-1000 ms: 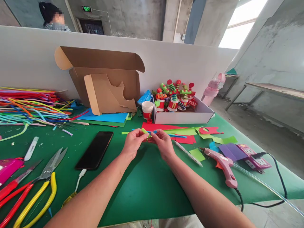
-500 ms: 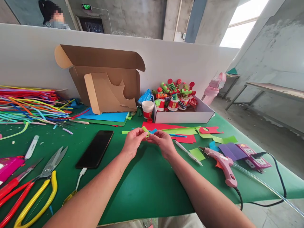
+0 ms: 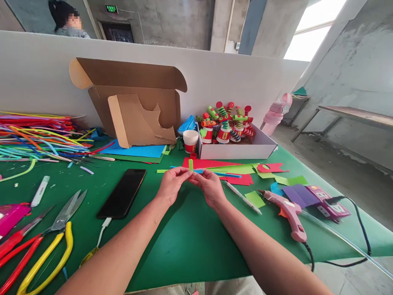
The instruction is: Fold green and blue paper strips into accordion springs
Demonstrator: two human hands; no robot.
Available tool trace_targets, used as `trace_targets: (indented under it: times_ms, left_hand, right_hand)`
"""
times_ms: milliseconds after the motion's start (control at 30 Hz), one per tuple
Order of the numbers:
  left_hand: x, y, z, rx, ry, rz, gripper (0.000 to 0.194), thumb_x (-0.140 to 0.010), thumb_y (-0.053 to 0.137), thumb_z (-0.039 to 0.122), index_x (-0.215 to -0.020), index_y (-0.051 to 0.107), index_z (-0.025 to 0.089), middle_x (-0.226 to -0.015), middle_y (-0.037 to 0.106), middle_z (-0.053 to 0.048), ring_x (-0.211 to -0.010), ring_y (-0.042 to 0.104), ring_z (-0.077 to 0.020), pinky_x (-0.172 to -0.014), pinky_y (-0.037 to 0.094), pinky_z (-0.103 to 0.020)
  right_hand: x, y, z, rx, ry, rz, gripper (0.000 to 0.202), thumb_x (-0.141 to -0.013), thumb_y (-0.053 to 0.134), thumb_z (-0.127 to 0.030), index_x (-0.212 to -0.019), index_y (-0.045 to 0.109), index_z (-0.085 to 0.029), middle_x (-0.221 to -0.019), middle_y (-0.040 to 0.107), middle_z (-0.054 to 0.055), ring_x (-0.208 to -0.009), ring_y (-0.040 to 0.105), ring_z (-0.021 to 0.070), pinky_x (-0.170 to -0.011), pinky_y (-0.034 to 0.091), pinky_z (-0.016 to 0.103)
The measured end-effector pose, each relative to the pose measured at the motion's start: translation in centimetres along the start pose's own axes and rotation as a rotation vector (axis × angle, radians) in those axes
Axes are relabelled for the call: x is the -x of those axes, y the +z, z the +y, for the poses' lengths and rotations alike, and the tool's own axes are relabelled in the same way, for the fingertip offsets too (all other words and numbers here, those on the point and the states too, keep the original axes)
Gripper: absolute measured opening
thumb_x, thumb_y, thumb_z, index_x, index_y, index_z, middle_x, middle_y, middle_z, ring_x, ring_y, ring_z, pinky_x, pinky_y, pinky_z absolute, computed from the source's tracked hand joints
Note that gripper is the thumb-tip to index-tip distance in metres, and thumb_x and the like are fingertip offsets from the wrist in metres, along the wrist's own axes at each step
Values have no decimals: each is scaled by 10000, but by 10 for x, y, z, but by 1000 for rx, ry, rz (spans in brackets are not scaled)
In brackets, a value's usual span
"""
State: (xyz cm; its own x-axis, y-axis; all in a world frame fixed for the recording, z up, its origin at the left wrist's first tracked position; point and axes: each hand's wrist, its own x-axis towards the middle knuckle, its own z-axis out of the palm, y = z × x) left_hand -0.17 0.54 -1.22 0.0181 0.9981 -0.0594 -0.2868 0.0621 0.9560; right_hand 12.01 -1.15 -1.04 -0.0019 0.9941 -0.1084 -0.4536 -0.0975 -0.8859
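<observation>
Over the middle of the green table, my left hand [image 3: 172, 182] and my right hand [image 3: 210, 186] meet at their fingertips. Both are closed, pinching a light green paper strip [image 3: 190, 164] whose free end stands upright between them. A short piece of blue paper [image 3: 198, 171] shows at the right fingertips and seems joined to the green strip; the fingers cover where they meet. Just beyond the hands lie red paper [image 3: 211, 163] and long green paper strips [image 3: 236, 169]. A white pen [image 3: 244, 197] rests to the right of my right hand.
A pink glue gun [image 3: 288, 213] with its cord lies at right. Scissors [image 3: 63, 221], a phone [image 3: 123, 193] and pipe cleaners [image 3: 39, 135] occupy the left. Behind stand a cardboard box [image 3: 138, 76], paper cups [image 3: 190, 141] and a white box [image 3: 238, 152] of paper figures.
The green strip has turned from slanting to upright between the fingertips. Both hands keep nearly the same place, and the view has shifted very slightly.
</observation>
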Motion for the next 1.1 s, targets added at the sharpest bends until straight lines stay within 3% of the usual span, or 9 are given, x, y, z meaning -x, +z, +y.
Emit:
trace_targets:
  times_ms: [300, 533, 733, 1100]
  left_hand:
    - [1, -1, 3, 8, 18, -5, 354, -447, 870, 398, -644, 707, 154, -638, 668, -33, -635, 579, -149, -689, 468, -312]
    - [-2, -4, 4, 50, -9, 31, 342, -411, 877, 365, -621, 709, 154, -610, 643, -24, -585, 527, -118, -607, 426, -272]
    - [0, 0, 4, 73, -31, 6, 371, -407, 878, 385, -634, 709, 145, -651, 675, -45, -617, 571, -144, -652, 466, -306]
    - [1, 2, 5, -51, 30, 38, 366, -392, 876, 414, -609, 717, 166, -634, 685, -49, -674, 588, -173, -657, 463, -302]
  right_hand:
    - [-2, -2, 1, -26, 16, -24, 355, -502, 880, -346, -720, 660, -173, -672, 688, -13, -657, 671, 141, -753, 553, 301]
    - [-9, -6, 3, -198, 101, 65, 387, -675, 759, -536, -678, 595, -185, -627, 657, 20, -592, 660, 151, -661, 584, 310]
    - [-8, -9, 7, -148, 115, -113, 335, -564, 875, -342, -739, 642, -177, -690, 668, -13, -633, 655, 117, -748, 572, 295]
    - [-3, -6, 3, -81, 73, -110, 389, -508, 889, -370, -712, 615, -184, -656, 662, -33, -633, 643, 113, -741, 553, 298]
